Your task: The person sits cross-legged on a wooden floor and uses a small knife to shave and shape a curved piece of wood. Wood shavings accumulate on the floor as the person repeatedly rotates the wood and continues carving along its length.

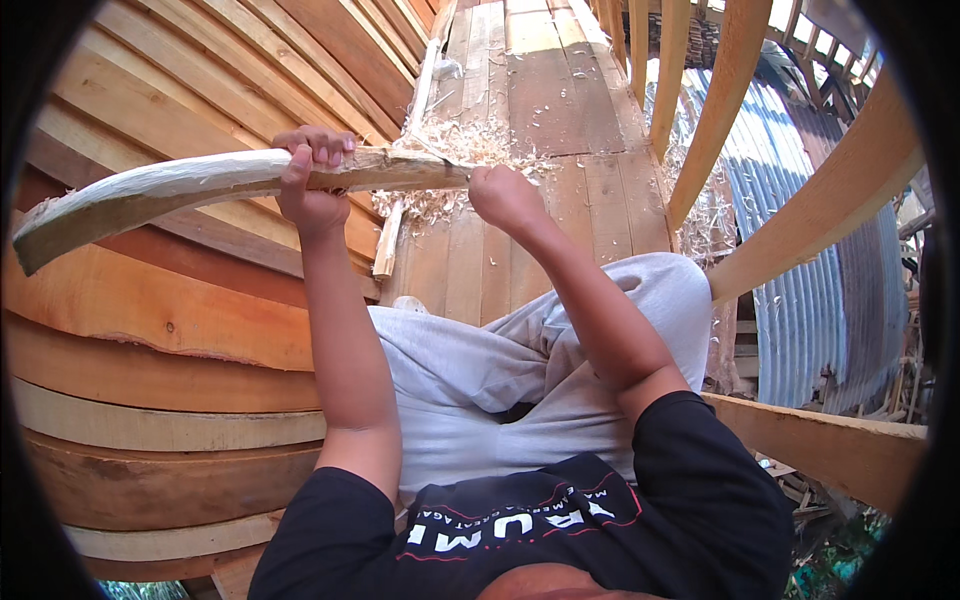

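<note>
From my remote seat I see the left hand (315,180) wrapped firmly around the middle of a curved, pale-faced wooden billet (165,190); it is held crosswise beyond the knees of the grey trousers (450,355), its broad end out over the stacked planks (190,300) at left and its narrow end above the board floor (580,110). The right hand (505,197) is curled into a fist at that narrow end, apparently around a thin dark blade (436,152), though the tool is too small for me to be sure; curled wood shavings (480,145) lie heaped on the floor beyond; corrugated metal sheets (800,290) stand off to the right.
</note>
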The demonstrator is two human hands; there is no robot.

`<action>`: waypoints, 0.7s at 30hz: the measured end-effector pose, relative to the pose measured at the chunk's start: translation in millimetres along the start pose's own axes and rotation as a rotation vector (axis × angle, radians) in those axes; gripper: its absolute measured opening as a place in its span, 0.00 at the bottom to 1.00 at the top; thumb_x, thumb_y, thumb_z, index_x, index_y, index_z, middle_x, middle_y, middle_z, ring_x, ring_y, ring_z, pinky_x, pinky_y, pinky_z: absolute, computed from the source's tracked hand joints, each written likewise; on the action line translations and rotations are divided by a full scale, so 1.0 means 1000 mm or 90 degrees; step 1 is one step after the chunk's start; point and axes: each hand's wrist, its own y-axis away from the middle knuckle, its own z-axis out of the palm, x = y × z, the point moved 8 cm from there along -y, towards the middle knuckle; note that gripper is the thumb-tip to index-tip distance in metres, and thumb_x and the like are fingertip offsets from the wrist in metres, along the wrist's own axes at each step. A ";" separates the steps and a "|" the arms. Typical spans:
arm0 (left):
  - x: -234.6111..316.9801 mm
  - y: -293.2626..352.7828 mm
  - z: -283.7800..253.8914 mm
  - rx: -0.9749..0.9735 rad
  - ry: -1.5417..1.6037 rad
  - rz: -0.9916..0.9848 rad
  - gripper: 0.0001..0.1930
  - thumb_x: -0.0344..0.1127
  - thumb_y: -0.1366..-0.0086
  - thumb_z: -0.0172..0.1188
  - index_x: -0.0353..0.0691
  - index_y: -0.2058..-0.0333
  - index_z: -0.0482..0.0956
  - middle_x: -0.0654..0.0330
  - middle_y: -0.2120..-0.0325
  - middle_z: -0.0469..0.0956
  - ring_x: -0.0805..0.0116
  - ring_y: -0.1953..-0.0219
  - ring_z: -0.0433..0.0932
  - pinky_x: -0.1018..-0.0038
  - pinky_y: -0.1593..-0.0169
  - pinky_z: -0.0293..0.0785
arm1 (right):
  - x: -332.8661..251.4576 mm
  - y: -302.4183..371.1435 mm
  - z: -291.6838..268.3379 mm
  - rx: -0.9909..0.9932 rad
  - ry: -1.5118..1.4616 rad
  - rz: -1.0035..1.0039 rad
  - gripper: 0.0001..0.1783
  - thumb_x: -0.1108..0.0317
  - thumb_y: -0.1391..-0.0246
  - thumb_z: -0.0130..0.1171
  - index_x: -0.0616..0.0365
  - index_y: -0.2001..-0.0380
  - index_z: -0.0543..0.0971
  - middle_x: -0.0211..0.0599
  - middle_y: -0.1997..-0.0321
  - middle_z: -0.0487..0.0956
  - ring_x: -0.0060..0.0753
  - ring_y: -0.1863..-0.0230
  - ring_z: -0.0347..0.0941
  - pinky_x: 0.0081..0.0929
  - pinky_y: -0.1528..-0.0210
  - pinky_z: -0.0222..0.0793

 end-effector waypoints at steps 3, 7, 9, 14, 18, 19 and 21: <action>0.001 0.011 0.021 -0.055 0.027 -0.002 0.09 0.34 0.46 0.57 0.44 0.70 0.66 0.62 0.77 0.64 0.70 0.73 0.65 0.64 0.60 0.68 | -0.017 0.010 -0.012 -0.055 -0.021 -0.033 0.32 0.52 0.42 0.34 0.72 0.58 0.77 0.66 0.54 0.76 0.59 0.49 0.74 0.45 0.44 0.65; -0.009 -0.002 0.036 -0.046 0.049 -0.017 0.09 0.32 0.47 0.58 0.43 0.68 0.67 0.62 0.76 0.65 0.70 0.72 0.66 0.64 0.58 0.68 | 0.039 -0.047 0.008 -0.064 -0.062 -0.032 0.34 0.52 0.41 0.33 0.75 0.55 0.75 0.70 0.51 0.74 0.61 0.44 0.70 0.43 0.40 0.61; -0.011 -0.006 0.030 -0.051 0.054 -0.032 0.09 0.32 0.47 0.58 0.42 0.68 0.67 0.62 0.76 0.65 0.70 0.72 0.66 0.64 0.58 0.68 | 0.046 -0.044 0.012 -0.005 -0.054 0.026 0.34 0.52 0.42 0.33 0.74 0.53 0.75 0.69 0.49 0.73 0.61 0.43 0.69 0.43 0.39 0.61; -0.019 -0.020 0.025 -0.036 0.058 -0.080 0.08 0.32 0.49 0.58 0.42 0.70 0.68 0.62 0.76 0.66 0.69 0.72 0.67 0.64 0.57 0.68 | 0.046 -0.035 0.015 0.052 -0.110 0.009 0.34 0.53 0.43 0.34 0.79 0.58 0.75 0.74 0.54 0.73 0.66 0.46 0.70 0.45 0.41 0.62; -0.024 -0.036 0.034 -0.034 0.039 -0.083 0.07 0.32 0.50 0.57 0.41 0.73 0.69 0.61 0.78 0.67 0.69 0.74 0.68 0.66 0.60 0.70 | 0.050 -0.038 0.006 0.103 -0.106 -0.038 0.34 0.53 0.42 0.34 0.81 0.63 0.75 0.72 0.63 0.76 0.62 0.57 0.75 0.43 0.52 0.68; -0.030 -0.036 0.041 -0.043 0.054 -0.094 0.07 0.31 0.50 0.58 0.41 0.74 0.69 0.61 0.77 0.67 0.68 0.74 0.68 0.66 0.61 0.70 | 0.066 -0.048 0.005 0.134 -0.094 -0.043 0.33 0.53 0.42 0.34 0.80 0.65 0.75 0.67 0.68 0.78 0.58 0.65 0.78 0.45 0.60 0.71; -0.029 -0.039 0.048 -0.031 0.029 -0.118 0.07 0.32 0.51 0.58 0.41 0.74 0.69 0.60 0.77 0.68 0.68 0.73 0.69 0.68 0.61 0.70 | 0.072 -0.042 0.009 0.080 -0.136 0.019 0.30 0.52 0.41 0.34 0.72 0.73 0.73 0.54 0.78 0.74 0.45 0.78 0.72 0.43 0.74 0.66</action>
